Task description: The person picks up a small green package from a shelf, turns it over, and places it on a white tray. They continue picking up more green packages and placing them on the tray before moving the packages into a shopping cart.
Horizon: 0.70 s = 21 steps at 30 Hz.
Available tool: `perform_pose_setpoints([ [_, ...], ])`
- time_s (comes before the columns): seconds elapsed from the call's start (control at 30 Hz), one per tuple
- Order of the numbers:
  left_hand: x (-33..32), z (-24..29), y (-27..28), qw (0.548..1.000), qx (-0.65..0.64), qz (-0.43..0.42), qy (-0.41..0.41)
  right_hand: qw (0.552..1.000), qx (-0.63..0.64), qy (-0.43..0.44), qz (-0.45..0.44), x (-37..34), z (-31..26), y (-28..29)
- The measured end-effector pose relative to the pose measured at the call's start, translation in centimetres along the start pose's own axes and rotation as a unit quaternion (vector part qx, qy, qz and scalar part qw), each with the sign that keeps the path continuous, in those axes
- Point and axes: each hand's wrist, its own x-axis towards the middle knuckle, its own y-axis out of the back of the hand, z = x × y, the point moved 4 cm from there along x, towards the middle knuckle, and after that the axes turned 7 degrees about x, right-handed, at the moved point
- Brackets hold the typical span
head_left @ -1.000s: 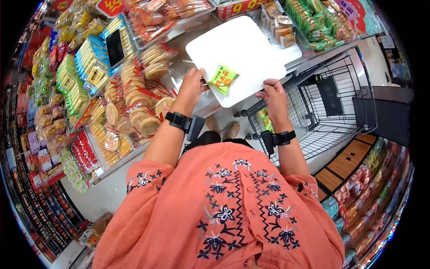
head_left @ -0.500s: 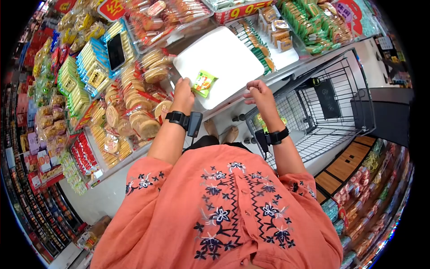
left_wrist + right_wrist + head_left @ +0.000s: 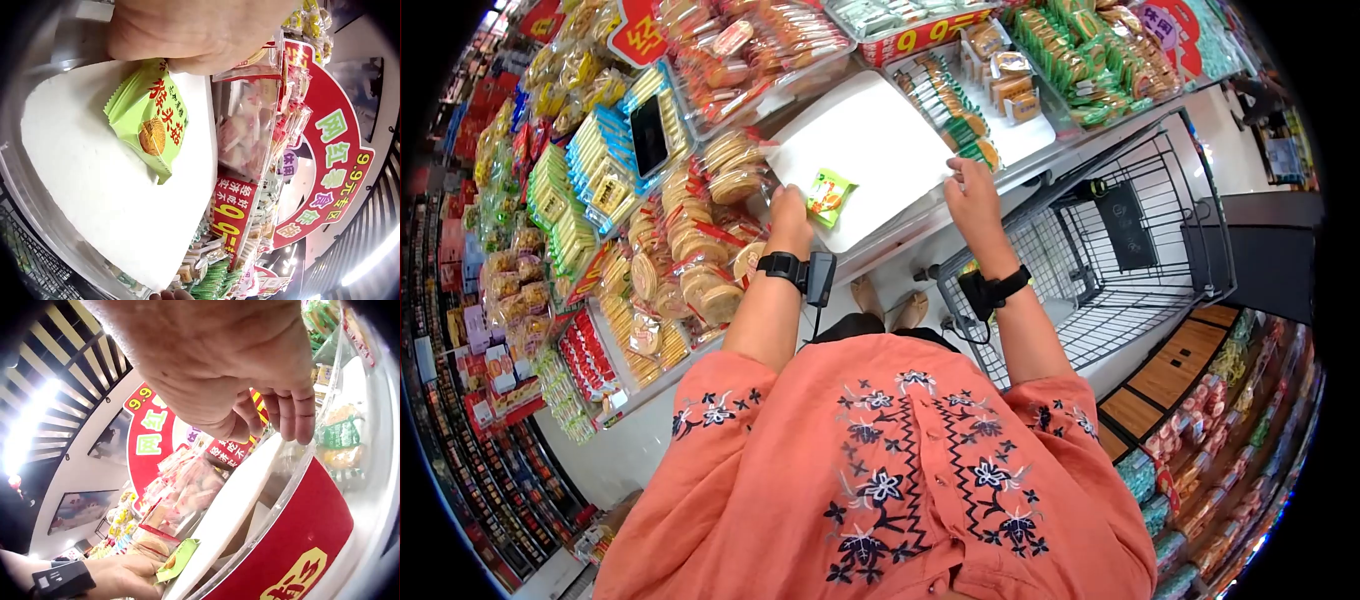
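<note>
Head view, and from the far left we have green packs stacked beside blue-edged packs, with a black phone lying on top of those. Moving right, here come the bagged round crackers, heaped right up beside the left hand! That hand is at the near left corner of the white board; its fingertips are hidden in the left wrist view, so whether they grip the board I cannot tell. Just past it, there's the green packet, lying face up on the board, close by the left hand, and the left wrist view shows a round biscuit printed on its wrapper. Across the bare white stretch to the right hand: fingers bent and held close together, tips right at the board's right corner, though contact is too close to call. The right wrist view puts the board above a red-fronted tray, with a gap showing beneath the board's edge. Behind that hand, a row of wrapped biscuits; further right, the wire shopping cart, and finally the wooden-topped shelf at lower right.
</note>
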Motion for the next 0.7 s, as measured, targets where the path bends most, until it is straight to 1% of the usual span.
perform_pose_setpoints([
  [0.03, -0.1, 0.2, 0.0, 1.000, -0.001, -0.004, 0.001, 1.000, -0.004, -0.005, -0.001, 0.1, 0.0, -0.3],
  [0.13, -0.2, 0.4, 0.1, 1.000, 0.017, 0.001, -0.011, 0.994, -0.068, 0.089, 0.016, 0.1, -1.7, -0.3],
  [0.23, 0.1, 0.0, 0.4, 0.999, 0.038, 0.020, -0.023, 0.992, -0.058, 0.112, 0.020, 0.4, -2.9, -0.6],
  [0.37, 1.1, -0.9, 0.8, 0.997, 0.042, 0.046, -0.041, 0.988, -0.085, 0.127, 0.008, 1.1, -2.3, -1.6],
  [0.47, 1.1, -0.8, 0.8, 0.993, 0.098, 0.057, -0.030, 0.981, -0.136, 0.141, 0.005, 1.7, -2.3, -2.3],
  [0.57, -0.1, 0.1, 0.2, 0.991, 0.111, 0.071, -0.025, 0.973, -0.176, 0.151, -0.010, 2.1, -2.3, -3.0],
  [0.67, -0.8, 0.2, 0.1, 0.987, 0.111, 0.092, -0.065, 0.967, -0.197, 0.160, -0.012, 2.3, -2.7, -3.6],
  [0.7, -1.4, 0.7, -0.1, 0.979, 0.152, 0.115, -0.074, 0.966, -0.205, 0.155, -0.014, 2.2, -2.9, -3.8],
])
